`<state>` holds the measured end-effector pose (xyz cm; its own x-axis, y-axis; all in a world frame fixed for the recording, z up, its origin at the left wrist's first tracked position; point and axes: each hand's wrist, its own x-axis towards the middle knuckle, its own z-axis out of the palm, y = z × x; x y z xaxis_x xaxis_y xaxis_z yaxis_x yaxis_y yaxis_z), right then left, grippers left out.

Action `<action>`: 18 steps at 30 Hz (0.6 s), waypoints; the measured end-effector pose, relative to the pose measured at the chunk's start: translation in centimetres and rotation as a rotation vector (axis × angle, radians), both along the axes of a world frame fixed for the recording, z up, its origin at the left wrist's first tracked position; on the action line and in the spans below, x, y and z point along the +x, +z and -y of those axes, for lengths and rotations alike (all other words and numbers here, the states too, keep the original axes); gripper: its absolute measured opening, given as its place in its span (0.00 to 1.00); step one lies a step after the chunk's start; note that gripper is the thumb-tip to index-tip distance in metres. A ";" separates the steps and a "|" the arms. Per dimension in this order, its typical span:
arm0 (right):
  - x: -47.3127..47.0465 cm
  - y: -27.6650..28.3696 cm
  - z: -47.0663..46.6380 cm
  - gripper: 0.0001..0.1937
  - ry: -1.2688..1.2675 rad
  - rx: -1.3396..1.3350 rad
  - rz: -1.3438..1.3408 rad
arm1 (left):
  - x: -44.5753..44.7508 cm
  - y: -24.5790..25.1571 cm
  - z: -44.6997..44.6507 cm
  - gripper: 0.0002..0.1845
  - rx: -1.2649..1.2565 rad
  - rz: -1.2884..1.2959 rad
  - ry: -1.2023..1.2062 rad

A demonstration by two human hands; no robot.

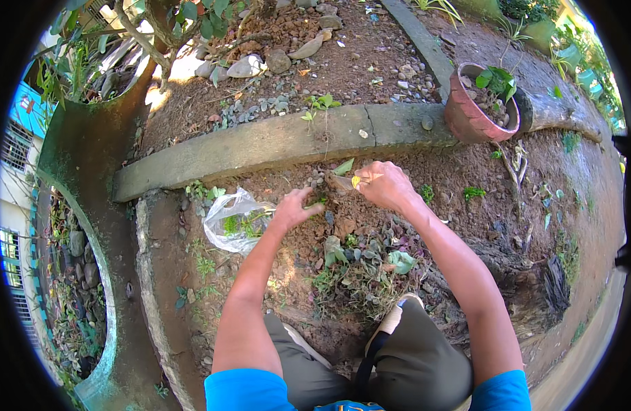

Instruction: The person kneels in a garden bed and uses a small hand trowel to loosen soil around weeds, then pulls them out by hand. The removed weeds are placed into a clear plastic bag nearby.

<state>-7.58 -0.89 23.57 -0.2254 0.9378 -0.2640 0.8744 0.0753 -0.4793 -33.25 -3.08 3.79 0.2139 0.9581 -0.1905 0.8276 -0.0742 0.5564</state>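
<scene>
My right hand (384, 186) grips a yellow-handled digging tool, probably a hand trowel, whose soil-coated blade (340, 182) points left over the dirt. Most of the handle is hidden in my fist. Just left of it, my left hand (296, 208) hovers over or rests on the soil, fingers apart and holding nothing. By its fingertips is a small green sprig (323, 200). A clear plastic bag (218, 222) with green seedlings inside lies open beside my left wrist. Between my forearms and my feet sits a heap of pulled weeds (364, 277).
A cracked concrete curb (274, 138) crosses beyond my hands, with an uprooted seedling (323, 103) lying on it. A reddish pot (456, 105) holding a plant stands at its right end. A weathered log (521, 287) lies right, and a curved mossy wall (89, 154) rises left.
</scene>
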 end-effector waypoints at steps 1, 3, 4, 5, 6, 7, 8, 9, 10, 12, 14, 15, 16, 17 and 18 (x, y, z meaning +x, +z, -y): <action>-0.3 0.0 -0.3 0.16 -0.025 -0.009 -0.001 | 0.7 0.3 1.0 0.36 0.121 -0.141 -0.070; -1.0 0.1 -0.8 0.15 0.025 0.008 0.014 | 1.8 0.3 0.9 0.36 0.027 -0.222 -0.129; -1.4 0.2 -1.0 0.15 0.033 0.014 0.034 | 2.2 0.0 0.4 0.33 -0.011 -0.216 -0.125; -1.7 0.3 -1.2 0.14 0.042 0.001 0.053 | 2.5 -0.4 -0.1 0.31 -0.074 -0.217 -0.117; -1.9 0.4 -1.4 0.14 0.038 -0.005 0.077 | 2.7 -0.8 -0.5 0.27 -0.074 -0.185 -0.071; -2.0 0.5 -1.5 0.14 0.034 -0.011 0.104 | 2.9 -1.4 -0.8 0.26 -0.059 -0.173 -0.066; -1.9 0.5 -1.7 0.14 0.043 -0.022 0.067 | 3.2 -1.8 -1.1 0.25 -0.063 -0.174 -0.052; -1.7 0.6 -1.7 0.14 0.021 -0.008 0.074 | 3.3 -2.3 -1.3 0.24 -0.079 -0.185 -0.038; -1.4 0.6 -1.8 0.15 0.014 -0.009 0.069 | 3.4 -2.6 -1.4 0.24 -0.059 -0.163 -0.021; -0.8 0.6 -1.7 0.15 0.020 -0.013 0.053 | 3.6 -3.3 -1.5 0.23 0.012 -0.174 -0.006; -0.4 0.4 -1.5 0.15 0.028 -0.010 0.053 | 3.8 -3.8 -1.5 0.23 0.038 -0.184 -0.003; -0.3 0.4 -1.4 0.16 0.051 -0.006 0.045 | 3.8 -4.0 -1.7 0.24 0.043 -0.186 -0.007; -0.4 0.3 -1.2 0.17 0.049 0.005 0.051 | 3.9 -4.2 -1.7 0.24 0.076 -0.193 0.004; -0.6 0.2 -1.1 0.18 0.043 -0.017 0.085 | 3.9 -4.3 -1.9 0.24 0.052 -0.196 -0.015; -0.8 0.2 -0.9 0.18 0.038 -0.010 0.074 | 4.0 -4.2 -2.0 0.24 0.062 -0.205 -0.018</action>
<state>-8.38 0.00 23.73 -0.2405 0.9261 -0.2907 0.9042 0.1048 -0.4141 -29.28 -1.03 -0.45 0.1939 0.9657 -0.1730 0.9212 -0.1185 0.3707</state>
